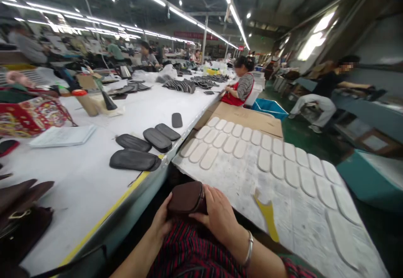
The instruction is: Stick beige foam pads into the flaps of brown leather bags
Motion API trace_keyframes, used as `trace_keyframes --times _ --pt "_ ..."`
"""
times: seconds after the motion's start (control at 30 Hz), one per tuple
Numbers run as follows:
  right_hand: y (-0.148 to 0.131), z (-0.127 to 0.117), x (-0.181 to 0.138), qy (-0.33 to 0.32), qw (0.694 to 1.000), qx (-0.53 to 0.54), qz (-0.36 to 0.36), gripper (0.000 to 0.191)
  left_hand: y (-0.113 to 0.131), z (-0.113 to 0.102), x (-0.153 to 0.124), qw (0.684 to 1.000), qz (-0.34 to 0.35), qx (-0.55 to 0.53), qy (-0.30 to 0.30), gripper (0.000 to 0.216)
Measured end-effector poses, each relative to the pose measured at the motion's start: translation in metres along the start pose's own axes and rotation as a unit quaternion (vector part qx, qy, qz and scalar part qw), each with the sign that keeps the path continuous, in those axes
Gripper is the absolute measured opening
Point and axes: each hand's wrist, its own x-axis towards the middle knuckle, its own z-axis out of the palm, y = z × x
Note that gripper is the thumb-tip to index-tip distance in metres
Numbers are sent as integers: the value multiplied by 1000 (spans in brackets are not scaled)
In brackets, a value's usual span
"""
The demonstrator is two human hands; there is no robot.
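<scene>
Hands (220, 217) clasp a brown case (185, 197) from both ends, its long axis roughly crosswise. Leftward, past a yellow edge strip (110, 214), the white table (85, 185) has open room.

From where I stand there is one rounded dark-brown leathery case (185, 197), one notched yellow plastic spreader (268, 218) and one tan, orange-capped bottle (88, 104). I make it at least six elongated black leathery pieces (134, 160), and over twenty pale oval pads (209, 159).
</scene>
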Motion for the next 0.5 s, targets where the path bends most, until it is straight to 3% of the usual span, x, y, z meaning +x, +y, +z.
trace_keyframes --times 0.1,0.27,0.4,0.5 --pt "-7 2 10 -6 1000 15 -22 74 11 -12 -6 999 -6 -30 -20 45" --pt "-15 2 7 -6 998 46 -40 75 10 -31 -23 997 -16 -47 -63 46" --pt "-10 -13 5 17 997 78 11 71 3 -21 -31 994 -20 -33 -98 46" --pt "3 -25 2 23 995 83 52 62 -6 -10 -34 995 -15 -27 -91 46"
